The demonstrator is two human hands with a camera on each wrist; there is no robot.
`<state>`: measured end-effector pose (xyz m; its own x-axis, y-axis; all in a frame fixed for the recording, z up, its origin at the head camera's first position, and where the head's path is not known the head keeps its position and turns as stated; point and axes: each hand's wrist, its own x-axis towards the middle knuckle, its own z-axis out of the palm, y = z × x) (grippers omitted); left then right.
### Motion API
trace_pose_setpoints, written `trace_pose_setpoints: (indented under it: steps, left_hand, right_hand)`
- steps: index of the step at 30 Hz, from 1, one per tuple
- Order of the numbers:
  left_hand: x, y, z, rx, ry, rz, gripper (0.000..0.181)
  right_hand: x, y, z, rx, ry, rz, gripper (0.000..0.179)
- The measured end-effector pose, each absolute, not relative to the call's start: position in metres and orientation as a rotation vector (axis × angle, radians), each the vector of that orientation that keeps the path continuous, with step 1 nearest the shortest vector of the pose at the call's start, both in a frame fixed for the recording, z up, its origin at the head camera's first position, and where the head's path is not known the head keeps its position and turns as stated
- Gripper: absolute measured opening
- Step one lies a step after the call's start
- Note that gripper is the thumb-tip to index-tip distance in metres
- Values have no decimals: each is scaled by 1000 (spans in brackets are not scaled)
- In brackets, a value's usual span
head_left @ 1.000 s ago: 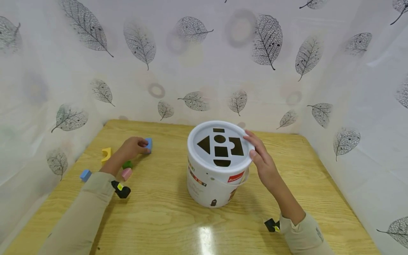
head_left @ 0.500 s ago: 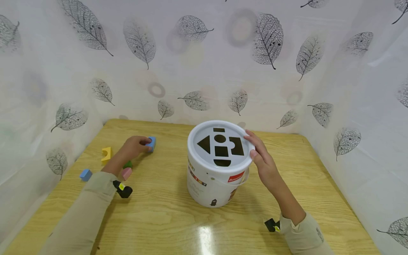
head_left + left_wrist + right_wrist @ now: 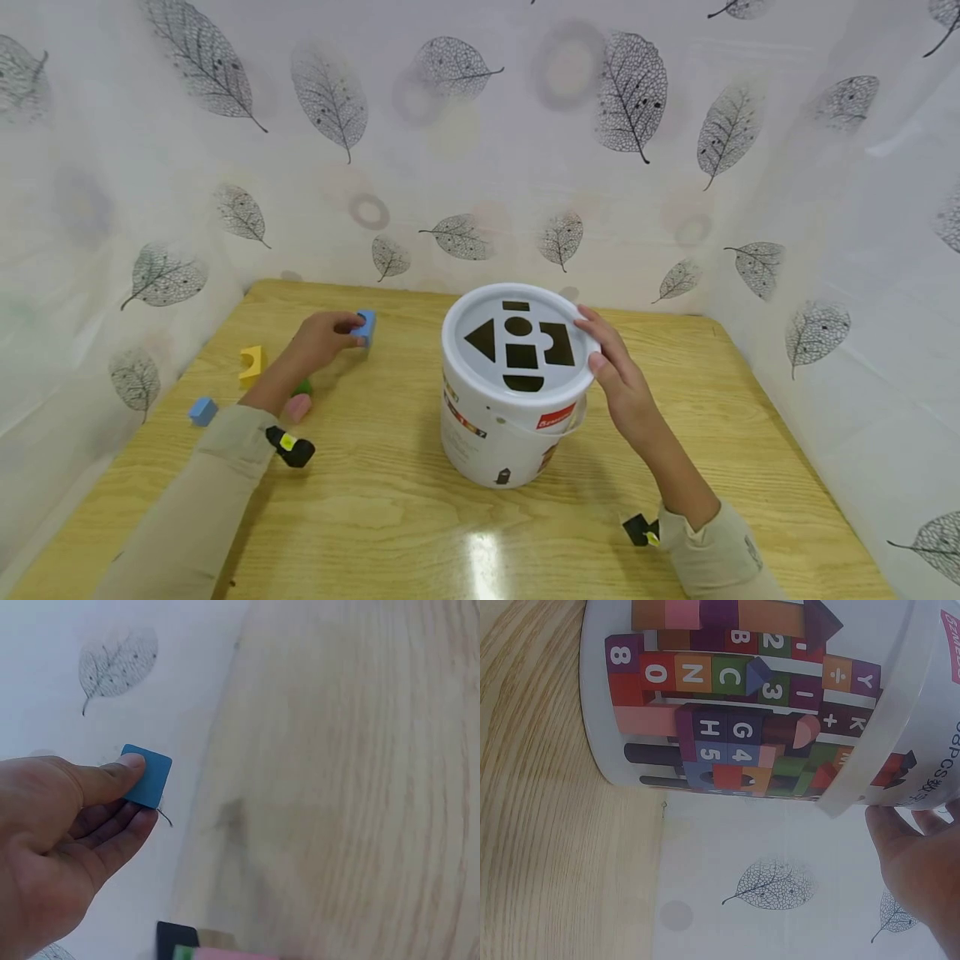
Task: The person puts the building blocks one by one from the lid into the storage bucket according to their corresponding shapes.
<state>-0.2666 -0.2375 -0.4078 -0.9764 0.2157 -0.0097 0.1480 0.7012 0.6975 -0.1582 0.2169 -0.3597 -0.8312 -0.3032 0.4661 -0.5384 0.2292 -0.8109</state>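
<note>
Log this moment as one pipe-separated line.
left hand: pinches blue block | right hand: touches bucket lid | on table: yellow block, pink block, green block, second blue block

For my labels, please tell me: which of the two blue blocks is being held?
The farther blue block, pinched by the left hand; the nearer blue block lies on the table, left of the pink block.

Pinched blue block (image 3: pixel 153 780), apparently notched

Bucket (image 3: pixel 480 417): smooth, glossy plastic. Worktop (image 3: pixel 375 517) beneath the bucket: wood-grained, shows a glossy sheen. Blue block (image 3: pixel 367 323) left of the bucket: looks smooth, matt. Sleeve (image 3: pixel 187 508) left of the bucket: matt cloth. Sheeting (image 3: pixel 480 179) behind the bucket: looks smooth, plastic-like.
</note>
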Motion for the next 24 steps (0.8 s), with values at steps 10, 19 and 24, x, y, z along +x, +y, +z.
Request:
trace_pose_setpoints:
  steps: [10,19,24]
  left_hand:
    - [-251,-216,-366,375,2849,1256,44]
    - [-228,-185,-322,414,2860,1334,44]
    - [-216,-168,-301,472,2839,1355,46]
  right_hand:
    - [-156,215,-358,791,-2269,1647,43]
    - [-156,215,-357,787,-2270,1644,43]
    - [-155,216,-358,777,-2273,1643,43]
